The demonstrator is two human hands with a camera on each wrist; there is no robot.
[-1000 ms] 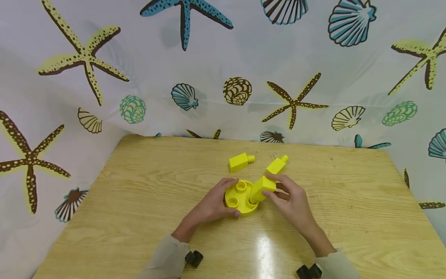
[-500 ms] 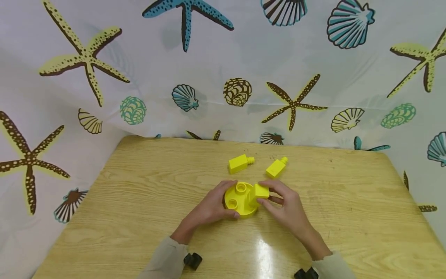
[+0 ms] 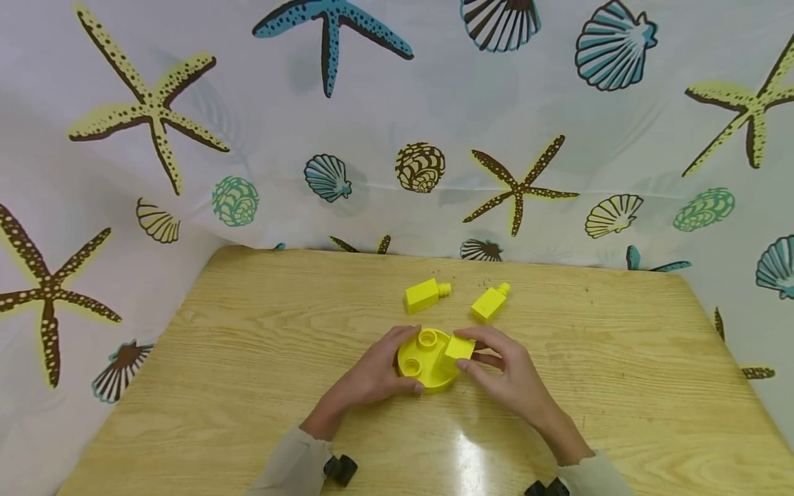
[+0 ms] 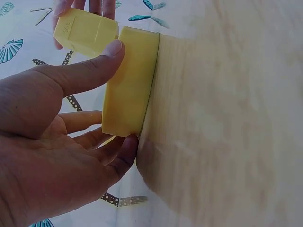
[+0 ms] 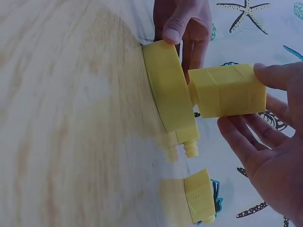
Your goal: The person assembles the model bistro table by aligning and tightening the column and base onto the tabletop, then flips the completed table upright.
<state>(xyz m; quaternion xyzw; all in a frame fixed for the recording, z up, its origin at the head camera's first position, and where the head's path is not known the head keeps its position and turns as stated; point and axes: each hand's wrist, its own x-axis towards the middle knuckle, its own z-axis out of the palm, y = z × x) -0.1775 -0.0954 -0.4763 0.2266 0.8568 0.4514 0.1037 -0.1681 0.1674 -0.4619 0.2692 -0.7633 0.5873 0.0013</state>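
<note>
A round yellow base (image 3: 428, 379) with ring-shaped sockets lies flat on the wooden table. My left hand (image 3: 375, 368) grips its left side, thumb at the near edge and fingers at the far edge. My right hand (image 3: 511, 372) pinches a yellow block (image 3: 460, 350) standing over the base's right side. In the right wrist view the block (image 5: 228, 91) has its narrow end against the base (image 5: 166, 87), with the thumb and fingers of my right hand (image 5: 274, 156) around its outer end. The third socket is hidden under the block.
Two more yellow blocks with threaded ends lie on the table (image 3: 279, 310) beyond the base, one behind it (image 3: 422, 296) and one farther right (image 3: 490, 303). A white cloth (image 3: 372, 103) printed with starfish and shells hangs behind and beside the table.
The block in my right hand, tilted to the right one second ago, has come more upright over the base and turned. My left hand keeps its grip on the base; the loose blocks have not moved.
</note>
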